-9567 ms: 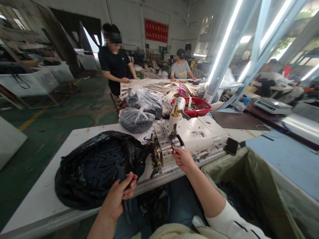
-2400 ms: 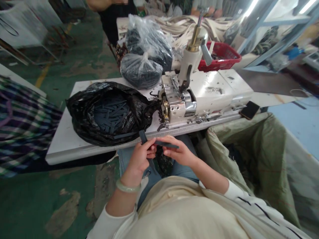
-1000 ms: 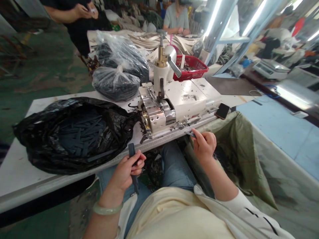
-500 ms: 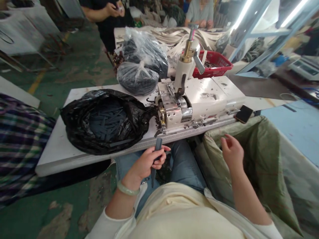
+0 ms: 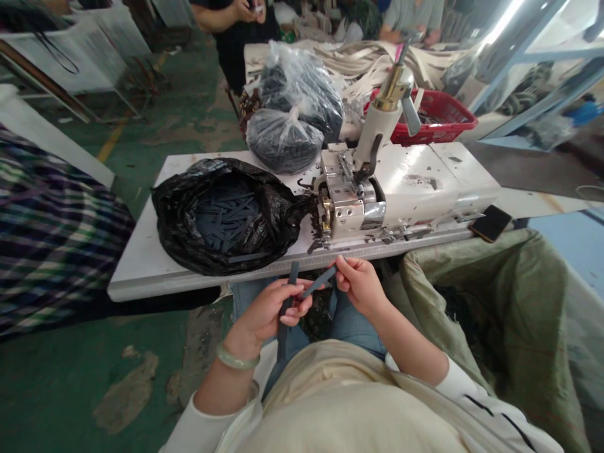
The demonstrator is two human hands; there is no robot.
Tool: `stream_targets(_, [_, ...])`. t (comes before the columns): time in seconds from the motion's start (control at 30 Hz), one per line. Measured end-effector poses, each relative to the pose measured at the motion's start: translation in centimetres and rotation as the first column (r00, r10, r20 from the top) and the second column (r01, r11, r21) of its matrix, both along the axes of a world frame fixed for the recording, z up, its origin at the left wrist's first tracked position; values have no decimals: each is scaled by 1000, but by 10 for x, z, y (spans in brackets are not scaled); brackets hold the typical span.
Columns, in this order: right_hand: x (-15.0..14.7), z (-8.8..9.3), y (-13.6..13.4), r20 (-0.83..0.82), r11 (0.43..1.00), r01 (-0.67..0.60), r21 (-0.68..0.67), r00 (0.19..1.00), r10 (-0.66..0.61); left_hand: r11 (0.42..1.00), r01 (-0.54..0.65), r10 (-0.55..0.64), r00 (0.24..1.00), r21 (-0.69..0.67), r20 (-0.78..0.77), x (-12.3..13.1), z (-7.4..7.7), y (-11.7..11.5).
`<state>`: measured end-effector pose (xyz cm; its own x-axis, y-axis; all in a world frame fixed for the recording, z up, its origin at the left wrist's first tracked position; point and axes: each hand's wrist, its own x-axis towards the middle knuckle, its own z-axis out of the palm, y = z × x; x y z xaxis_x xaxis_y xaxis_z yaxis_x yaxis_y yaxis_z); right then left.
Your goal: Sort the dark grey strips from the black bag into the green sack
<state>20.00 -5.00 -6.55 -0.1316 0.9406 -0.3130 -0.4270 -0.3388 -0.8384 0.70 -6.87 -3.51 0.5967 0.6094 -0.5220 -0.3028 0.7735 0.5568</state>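
One dark strip, just in front of the table, is pinched at its upper end by the right hand, its lower end at the left hand, which grips more strips; on the table sit an open black bag of similar strips and a pale machine

Glare is being produced by a tube lamp at upper right, highlights are being reflected by the machine and clear plastic bag, the floor is being rendered dim, and the margins are being stretched and blurred.
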Motion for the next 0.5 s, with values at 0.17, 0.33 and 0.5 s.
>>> stream_targets(0.17, [-3,1,-4,19,999,49,7,999,-50,1000,-3,3,999,-18,-44,-1,-3,-2])
stream_targets(0.33, [14,1,-10,164,968,-134,211,981,100,999,-37,40,990,19,-138,3,-11,-1])
stream_targets(0.5, [30,5,-11,234,856,-477,198,872,431,935,-176,291,879,309,-378,7,-12,2])
